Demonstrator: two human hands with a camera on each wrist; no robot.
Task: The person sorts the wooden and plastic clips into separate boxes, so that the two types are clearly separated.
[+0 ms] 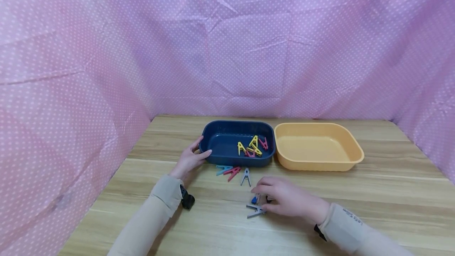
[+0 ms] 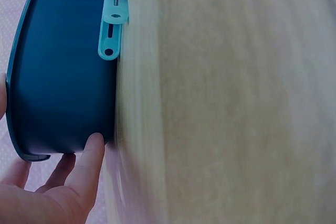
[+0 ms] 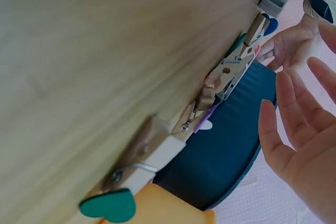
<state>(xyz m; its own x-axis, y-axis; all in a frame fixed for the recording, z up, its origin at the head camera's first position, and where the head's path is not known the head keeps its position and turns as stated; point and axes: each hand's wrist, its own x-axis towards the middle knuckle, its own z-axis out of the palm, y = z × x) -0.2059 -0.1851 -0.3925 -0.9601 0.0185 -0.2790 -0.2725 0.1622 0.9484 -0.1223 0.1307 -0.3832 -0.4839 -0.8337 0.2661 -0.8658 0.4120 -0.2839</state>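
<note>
Far L: pink cloth [image 1: 117, 70] w/ white dots runs down the side & across the back, behind the wood-look table [image 1: 213, 228]. L hand [image 1: 188, 162] is at the L end of the navy bin [image 1: 234, 161], fingers spread wide & mostly straight, touching the outer wall; thumb is nr the front corner. Dark strap [image 1: 187, 198] on that wrist, over a pale sleeve [image 1: 156, 204].

In the bin's R half: a few yellow clips [image 1: 241, 147] & a couple of red clips [image 1: 264, 144], loosely piled. On the table just in front of the bin, L to R: light-blue clip [image 2: 121, 9], red clip [image 1: 232, 172] lying against it, then a gray clip [image 1: 246, 171] slightly apart.

Further R & nearer the person: second gray clip [image 1: 261, 209] plus a row of wooden clips [image 3: 157, 153], incl. one w/ a green heart [image 3: 110, 204] & one w/ a blue heart [image 3: 270, 24]. R hand [image 1: 279, 194] is over these, fingers loosely bent, wide gap btwn thumb & fingers, nothing gripped; R wrist view shows fingertips apart from the clips.

Far R: yellow-orange bin [image 1: 316, 166], right beside the navy one.
</note>
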